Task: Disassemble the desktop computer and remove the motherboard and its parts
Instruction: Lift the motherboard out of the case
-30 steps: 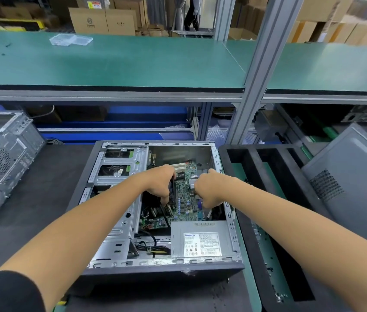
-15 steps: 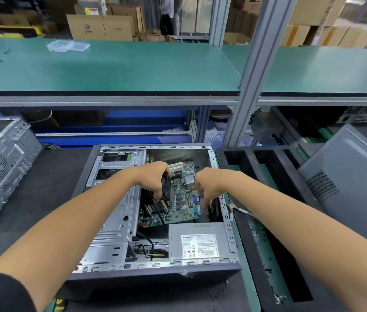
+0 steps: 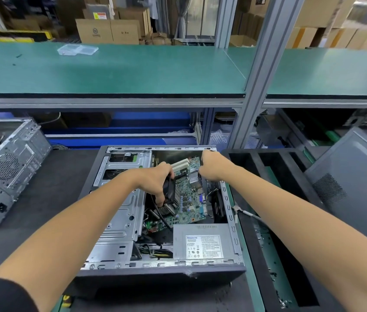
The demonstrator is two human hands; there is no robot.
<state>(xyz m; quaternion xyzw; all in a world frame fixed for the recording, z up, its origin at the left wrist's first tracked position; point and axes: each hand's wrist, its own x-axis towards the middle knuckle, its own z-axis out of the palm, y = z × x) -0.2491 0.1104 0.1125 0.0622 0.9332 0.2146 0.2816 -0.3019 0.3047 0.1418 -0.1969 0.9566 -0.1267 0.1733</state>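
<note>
Inside the open computer case (image 3: 162, 270), lying flat on the dark mat (image 3: 49, 199), a green motherboard (image 3: 189, 199) tilted up at an angle, its far edge raised toward the case's far wall. On the board's left part, a black fan and finned heatsink (image 3: 169, 197), gripped by the left hand (image 3: 155, 180), fingers curled over the fan's top and thumb down at its near side. At the board's far right corner, the right hand (image 3: 212, 167), fingers curled down at the board's edge; whether pinching the board itself, cannot tell. In the near right corner of the case, a grey power supply (image 3: 202, 242) with a white label, just beside the board's near edge. Left of the board, still within the case, the silver drive cage (image 3: 119, 212). Near the power supply's left, a bundle of yellow and black wires (image 3: 157, 253).

Left of the case and well apart, a second bare metal chassis (image 3: 4, 172) standing at an angle. Right of the case, touching its side, a black foam tray (image 3: 257, 221) with long slots. Further right, a grey side panel (image 3: 353, 188) leaning. Beyond the case, a green shelf (image 3: 133, 70) carrying a clear plastic tray (image 3: 77, 50).
</note>
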